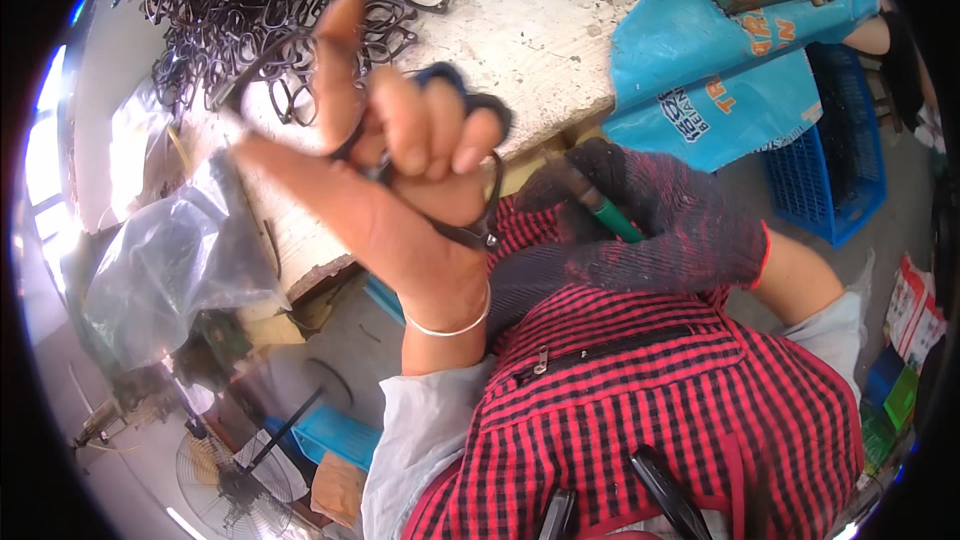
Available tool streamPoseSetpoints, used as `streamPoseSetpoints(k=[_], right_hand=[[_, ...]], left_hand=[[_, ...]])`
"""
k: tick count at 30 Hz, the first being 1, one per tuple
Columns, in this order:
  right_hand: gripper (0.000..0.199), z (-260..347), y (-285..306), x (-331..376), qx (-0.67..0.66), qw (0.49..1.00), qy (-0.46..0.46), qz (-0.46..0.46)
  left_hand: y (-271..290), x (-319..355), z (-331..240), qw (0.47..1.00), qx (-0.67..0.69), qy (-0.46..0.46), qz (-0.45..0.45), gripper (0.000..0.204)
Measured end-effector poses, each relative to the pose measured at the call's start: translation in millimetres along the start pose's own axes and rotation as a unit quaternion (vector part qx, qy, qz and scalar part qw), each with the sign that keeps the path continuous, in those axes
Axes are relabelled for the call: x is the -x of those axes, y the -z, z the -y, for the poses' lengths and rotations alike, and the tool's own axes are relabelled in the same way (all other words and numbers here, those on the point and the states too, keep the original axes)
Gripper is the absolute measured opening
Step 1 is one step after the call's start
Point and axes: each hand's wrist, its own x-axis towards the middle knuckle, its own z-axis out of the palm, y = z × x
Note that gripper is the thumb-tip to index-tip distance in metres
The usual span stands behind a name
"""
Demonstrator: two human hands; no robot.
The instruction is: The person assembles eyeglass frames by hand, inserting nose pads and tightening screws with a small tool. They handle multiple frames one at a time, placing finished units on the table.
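Note:
My bare left hand (395, 165) is raised close to the camera and grips a dark pair of scissors (478, 155) by its handle loops, fingers curled through them, thumb and index finger stretched out. A thin bangle sits on that wrist. My right hand (640, 230), in a dirty red-and-black knit glove, is held at chest height just right of the left hand and grips a tool with a green handle (615, 220). Most of the scissors' blades are hidden behind the left hand.
A worn white workbench (540, 30) lies ahead, with a heap of dark scissor handles (230, 10) at its far left. Clear plastic bags (170, 260) hang at the left. A blue sack (720, 80) and a blue crate (835, 160) are at the right. A floor fan (225, 470) stands lower left.

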Motion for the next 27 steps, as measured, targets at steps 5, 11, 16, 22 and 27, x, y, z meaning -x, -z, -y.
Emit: streamPoseSetpoints(k=[5,11,16,22,27], right_hand=[[0.051,14.3,-12.2,0.2,0.206,0.975,0.07,-0.03],[0.048,10.9,-14.6,-0.2,0.337,0.931,0.111,-0.083],[0.048,-1.5,-25.9,-3.2,0.376,0.911,0.136,-0.097],[0.045,4.8,-18.9,-6.9,0.221,0.968,0.104,-0.058],[0.049,10.0,-12.5,-6.8,0.333,0.938,0.088,-0.048]], left_hand=[[-13.7,4.7,-10.4,0.967,-0.172,-0.188,0.013,0.099],[-23.3,7.3,-1.3,0.922,-0.253,-0.293,-0.008,0.103],[-31.7,11.3,-8.7,0.916,-0.28,-0.285,0.02,0.1],[-19.2,5.3,-5.3,0.929,-0.264,-0.261,0.001,0.098],[-21.4,6.7,-5.0,0.915,-0.296,-0.272,-0.018,0.098]])
